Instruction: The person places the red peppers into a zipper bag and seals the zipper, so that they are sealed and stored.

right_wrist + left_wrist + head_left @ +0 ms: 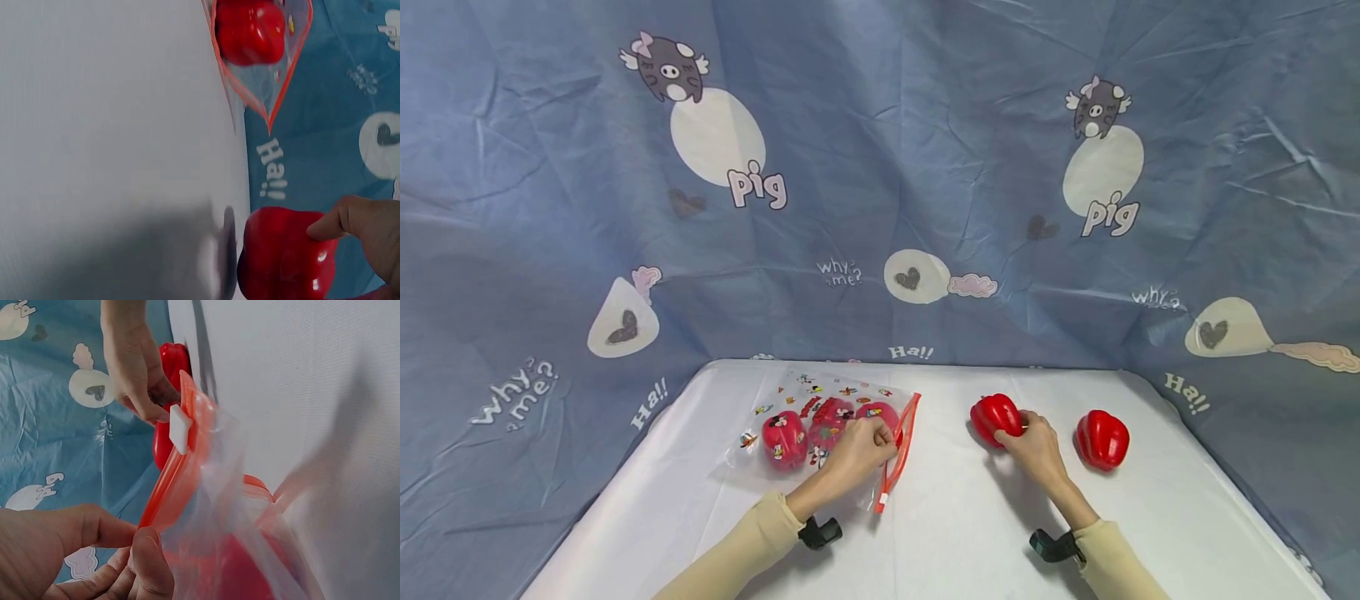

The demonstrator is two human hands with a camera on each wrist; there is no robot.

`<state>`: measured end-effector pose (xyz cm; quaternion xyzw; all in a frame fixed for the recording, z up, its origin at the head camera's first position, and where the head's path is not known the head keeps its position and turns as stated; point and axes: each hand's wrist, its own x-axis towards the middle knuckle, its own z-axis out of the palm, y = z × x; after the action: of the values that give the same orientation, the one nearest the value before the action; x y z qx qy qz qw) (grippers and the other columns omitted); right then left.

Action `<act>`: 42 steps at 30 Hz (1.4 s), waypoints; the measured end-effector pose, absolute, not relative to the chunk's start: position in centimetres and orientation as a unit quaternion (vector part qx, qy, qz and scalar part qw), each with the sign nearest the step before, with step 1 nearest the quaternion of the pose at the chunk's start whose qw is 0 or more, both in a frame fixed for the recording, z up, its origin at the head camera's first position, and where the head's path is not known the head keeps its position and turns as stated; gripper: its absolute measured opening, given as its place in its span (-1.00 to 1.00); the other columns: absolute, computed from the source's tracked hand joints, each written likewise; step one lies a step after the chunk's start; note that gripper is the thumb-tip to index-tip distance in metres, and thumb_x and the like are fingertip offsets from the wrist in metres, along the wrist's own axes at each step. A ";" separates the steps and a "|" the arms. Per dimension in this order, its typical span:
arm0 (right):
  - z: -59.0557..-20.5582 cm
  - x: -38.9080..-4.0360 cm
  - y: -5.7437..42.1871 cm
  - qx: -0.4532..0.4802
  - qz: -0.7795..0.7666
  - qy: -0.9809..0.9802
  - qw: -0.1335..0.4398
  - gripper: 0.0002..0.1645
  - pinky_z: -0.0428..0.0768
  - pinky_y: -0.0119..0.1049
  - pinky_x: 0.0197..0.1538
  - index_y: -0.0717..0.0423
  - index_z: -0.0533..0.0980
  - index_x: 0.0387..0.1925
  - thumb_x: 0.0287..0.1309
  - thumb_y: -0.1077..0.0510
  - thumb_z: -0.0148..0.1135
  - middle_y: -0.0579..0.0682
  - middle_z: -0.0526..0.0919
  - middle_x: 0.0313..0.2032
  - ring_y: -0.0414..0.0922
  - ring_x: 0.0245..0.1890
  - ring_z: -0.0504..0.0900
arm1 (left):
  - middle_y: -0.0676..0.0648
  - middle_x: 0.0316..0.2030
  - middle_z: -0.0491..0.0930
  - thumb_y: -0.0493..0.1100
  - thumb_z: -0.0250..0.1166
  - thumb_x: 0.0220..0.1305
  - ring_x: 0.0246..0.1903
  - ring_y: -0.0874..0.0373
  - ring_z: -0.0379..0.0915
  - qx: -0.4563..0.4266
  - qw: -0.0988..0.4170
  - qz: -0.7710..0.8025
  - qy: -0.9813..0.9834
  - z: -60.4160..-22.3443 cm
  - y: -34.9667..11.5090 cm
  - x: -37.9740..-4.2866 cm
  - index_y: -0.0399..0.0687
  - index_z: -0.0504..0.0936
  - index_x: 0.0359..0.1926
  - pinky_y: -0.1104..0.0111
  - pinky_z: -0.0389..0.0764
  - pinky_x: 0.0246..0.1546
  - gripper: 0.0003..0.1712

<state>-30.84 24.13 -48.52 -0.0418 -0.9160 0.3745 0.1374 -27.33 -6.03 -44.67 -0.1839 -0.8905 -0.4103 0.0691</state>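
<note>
A clear zip bag [745, 454] printed with small cartoon figures lies on the left of the table, its mouth edged in orange-red. Several red bell peppers [785, 440] show through the plastic. My left hand [859, 450] pinches the upper edge of the mouth between thumb and index finger; in the left wrist view the white slider [179, 429] sits at the far end of that edge. Right of the bag, my right hand [1036, 446] grips a red bell pepper [996, 419], thumb on its near side. In the right wrist view the bag's mouth [269, 115] gapes, a pepper [250, 32] inside.
Another red bell pepper [1102, 440] rests on the table to the right of my right hand. The white tabletop [955, 533] ends at the back against a blue printed curtain [880, 167], which also hangs along both sides. Dark wrist cameras [820, 533] are strapped below both hands.
</note>
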 end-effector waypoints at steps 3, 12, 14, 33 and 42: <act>-48.5 -30.6 23.3 -0.027 0.381 -0.915 0.130 -0.32 0.64 -0.06 -0.13 0.48 0.42 0.09 0.00 0.11 0.31 0.34 0.57 -0.11 0.12 -0.17 0.60 | 0.07 -0.66 0.48 -0.35 0.23 0.03 -0.67 0.34 0.27 -0.185 0.067 -0.412 -0.890 -44.8 -6.0 -27.3 -0.13 0.57 -0.52 0.52 0.30 -0.68 -0.92; -48.4 -29.9 21.7 0.001 0.393 -0.912 0.118 -0.35 0.64 -0.13 -0.17 0.41 0.45 0.07 -0.06 0.14 0.34 0.25 0.62 -0.15 0.03 -0.22 0.61 | 0.07 -0.65 0.49 -0.33 0.25 0.03 -0.66 0.35 0.29 -0.186 0.072 -0.408 -0.891 -44.7 -5.9 -27.3 -0.13 0.58 -0.53 0.52 0.32 -0.67 -0.93; -48.5 -29.8 21.4 0.005 0.393 -0.912 0.116 -0.36 0.64 -0.15 -0.18 0.38 0.46 0.07 -0.08 0.14 0.35 0.23 0.62 -0.16 0.01 -0.23 0.61 | 0.06 -0.65 0.49 -0.34 0.26 0.03 -0.66 0.34 0.29 -0.187 0.072 -0.406 -0.892 -44.8 -5.9 -27.3 -0.13 0.58 -0.53 0.52 0.32 -0.67 -0.93; -48.6 -28.2 18.9 0.074 0.435 -0.893 0.086 -0.39 0.65 -0.28 -0.22 0.30 0.50 0.05 -0.12 0.20 0.38 0.11 0.61 -0.13 -0.10 -0.29 0.65 | 0.09 -0.66 0.47 -0.33 0.23 0.04 -0.65 0.35 0.28 -0.179 0.057 -0.410 -0.892 -44.7 -5.8 -27.2 -0.12 0.56 -0.54 0.53 0.30 -0.66 -0.92; -49.0 -27.8 18.0 0.129 0.457 -0.878 0.061 -0.41 0.65 -0.31 -0.15 0.28 0.51 0.04 -0.14 0.26 0.39 0.07 0.62 -0.14 -0.11 -0.24 0.65 | 0.08 -0.66 0.47 -0.32 0.23 0.04 -0.66 0.34 0.29 -0.180 0.055 -0.413 -0.891 -44.7 -5.9 -27.3 -0.11 0.55 -0.54 0.52 0.30 -0.67 -0.92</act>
<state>-27.82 17.97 -49.03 0.1286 -0.8781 0.4568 0.0607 -27.26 -5.92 -44.71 -0.1798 -0.8910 -0.4132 0.0545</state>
